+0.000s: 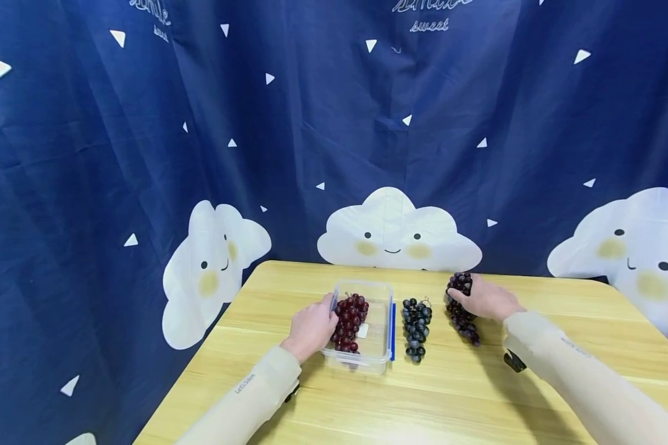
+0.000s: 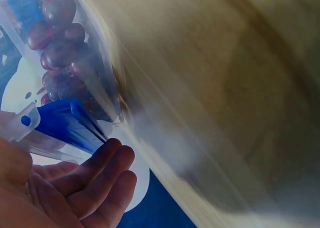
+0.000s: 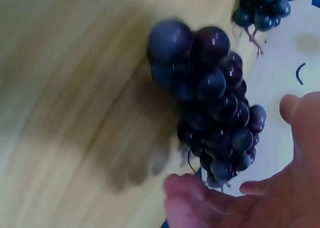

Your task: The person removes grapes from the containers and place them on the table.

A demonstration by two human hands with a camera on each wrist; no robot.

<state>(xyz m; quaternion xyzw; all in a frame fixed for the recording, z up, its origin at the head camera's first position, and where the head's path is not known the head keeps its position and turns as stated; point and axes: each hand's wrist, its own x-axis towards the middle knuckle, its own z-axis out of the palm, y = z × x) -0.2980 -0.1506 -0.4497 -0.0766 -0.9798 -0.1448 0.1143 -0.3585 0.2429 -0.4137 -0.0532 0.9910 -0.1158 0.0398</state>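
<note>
A clear plastic box [image 1: 375, 355] with blue clips holds a bunch of red grapes [image 1: 349, 321] along its left side. My left hand [image 1: 310, 327] grips the box's left rim, thumb over the edge. In the left wrist view its fingers [image 2: 107, 185] lie against a blue clip [image 2: 70, 125]. My right hand [image 1: 487, 298] is at a bunch of dark purple grapes [image 1: 462, 318] on the right. In the right wrist view the thumb is spread away from that bunch, and the fingertips [image 3: 185, 188] are right at its stem end.
A bunch of blue-black grapes [image 1: 416, 327] lies between the box and the right hand. A blue clip flap [image 1: 393, 332] hangs out along the box's right side. The wooden table [image 1: 423, 402] backs onto a dark blue curtain [image 1: 345, 123] with white clouds.
</note>
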